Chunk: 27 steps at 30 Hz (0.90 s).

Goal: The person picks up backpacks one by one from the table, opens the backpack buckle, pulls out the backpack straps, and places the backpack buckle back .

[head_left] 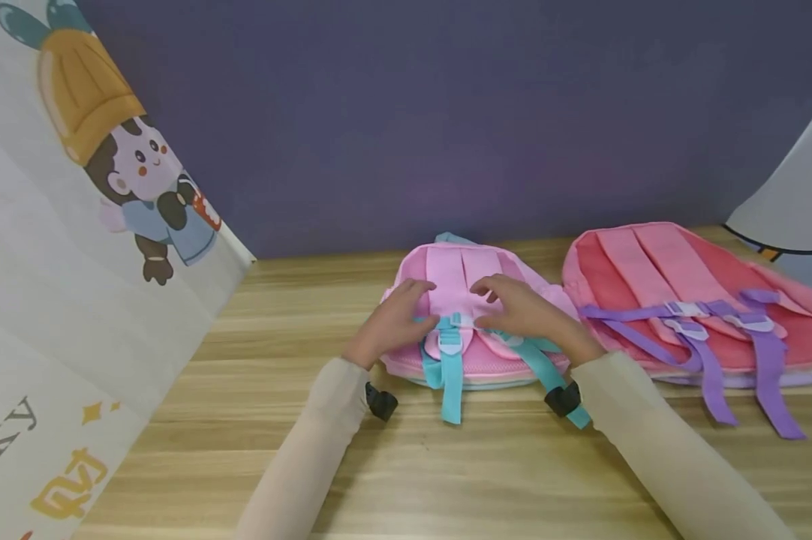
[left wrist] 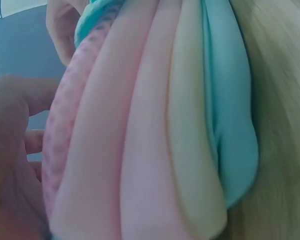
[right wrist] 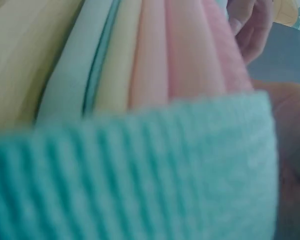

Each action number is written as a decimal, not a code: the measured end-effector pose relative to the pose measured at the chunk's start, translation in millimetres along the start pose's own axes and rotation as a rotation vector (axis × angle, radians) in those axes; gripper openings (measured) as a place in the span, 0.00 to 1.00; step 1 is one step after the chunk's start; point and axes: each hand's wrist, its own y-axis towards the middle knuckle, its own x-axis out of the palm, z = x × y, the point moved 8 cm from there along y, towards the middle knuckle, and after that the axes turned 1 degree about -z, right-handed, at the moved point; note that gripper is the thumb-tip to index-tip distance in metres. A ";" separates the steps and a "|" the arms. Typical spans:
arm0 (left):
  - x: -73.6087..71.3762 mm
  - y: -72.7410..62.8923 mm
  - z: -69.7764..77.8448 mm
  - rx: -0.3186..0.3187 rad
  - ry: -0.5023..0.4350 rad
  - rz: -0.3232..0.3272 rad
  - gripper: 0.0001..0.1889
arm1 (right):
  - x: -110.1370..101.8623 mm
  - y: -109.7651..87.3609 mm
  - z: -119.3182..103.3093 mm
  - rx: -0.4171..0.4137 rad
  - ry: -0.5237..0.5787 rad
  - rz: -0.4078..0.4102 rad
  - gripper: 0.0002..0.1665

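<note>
A small pink backpack [head_left: 449,262] lies on the table with its shoulder straps facing up. Over its left half is my left hand [head_left: 395,315], fingers loosely bent, beside a teal strap [head_left: 452,386] with a white buckle. My right hand [head_left: 524,307] hovers in the same way over the right half, near a second teal strap [head_left: 544,367]. No grip shows in either hand; whether the fingers touch the fabric is unclear. Pink, cream and teal layers of the bag's edge [left wrist: 145,125] fill the left wrist view. Ribbed teal webbing [right wrist: 140,175] blocks much of the right wrist view.
A larger coral-pink backpack [head_left: 696,262] with purple straps [head_left: 771,375] lies close on the right. Behind both bags rises a dark purple panel [head_left: 446,112]. A white sheet with a cartoon figure [head_left: 156,172] borders the wooden table [head_left: 257,420] on the left.
</note>
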 end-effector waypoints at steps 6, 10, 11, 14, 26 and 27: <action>9.8 7.9 10.8 -0.014 0.019 -0.041 0.25 | 3.4 1.1 -3.2 -0.063 -0.022 0.019 0.25; 19.2 9.6 10.0 -0.037 0.048 -0.059 0.24 | 9.7 2.2 2.0 -0.068 0.074 -0.023 0.23; 21.4 9.6 9.2 -0.038 0.056 -0.056 0.24 | 11.8 2.4 4.6 -0.054 0.112 -0.048 0.23; 25.4 10.3 7.2 -0.034 0.070 -0.037 0.23 | 16.4 3.4 10.2 -0.027 0.148 -0.078 0.21; 33.8 14.8 9.1 0.019 -0.014 -0.017 0.18 | 21.4 6.7 4.7 -0.027 0.044 0.000 0.11; 34.0 15.2 9.4 0.021 -0.012 -0.013 0.17 | 21.4 7.0 3.8 -0.029 0.032 0.006 0.10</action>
